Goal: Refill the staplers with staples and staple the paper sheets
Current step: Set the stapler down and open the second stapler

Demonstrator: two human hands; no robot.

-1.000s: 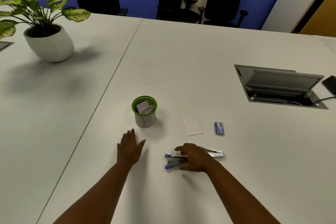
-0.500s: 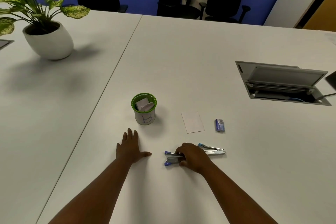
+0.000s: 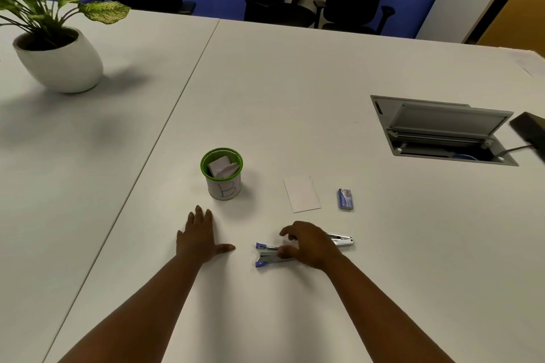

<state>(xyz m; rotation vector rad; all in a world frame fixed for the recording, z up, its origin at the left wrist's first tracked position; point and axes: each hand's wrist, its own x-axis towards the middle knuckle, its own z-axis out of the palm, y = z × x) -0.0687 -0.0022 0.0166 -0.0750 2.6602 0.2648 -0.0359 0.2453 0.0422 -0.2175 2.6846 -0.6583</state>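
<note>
A metal stapler (image 3: pixel 267 258) with blue tips lies swung open on the white table (image 3: pixel 295 82), its silver arm reaching right. My right hand (image 3: pixel 309 246) hovers over its middle with loosely curled fingers lifted and the thumb touching the body. My left hand (image 3: pixel 200 239) rests flat on the table, left of the stapler, fingers spread. A small white paper sheet (image 3: pixel 301 194) lies beyond the stapler. A small blue staple box (image 3: pixel 345 199) sits to its right.
A green-rimmed cup (image 3: pixel 222 183) marked "B" holds folded papers, just beyond my left hand. A potted plant (image 3: pixel 59 65) stands far left. An open cable hatch (image 3: pixel 442 130) is set into the table at the right. Black chairs stand along the far edge.
My right hand's fingers have lifted off the stapler, leaving the thumb on it. My left hand has settled flat with its thumb spread out. The stapler has stayed in place.
</note>
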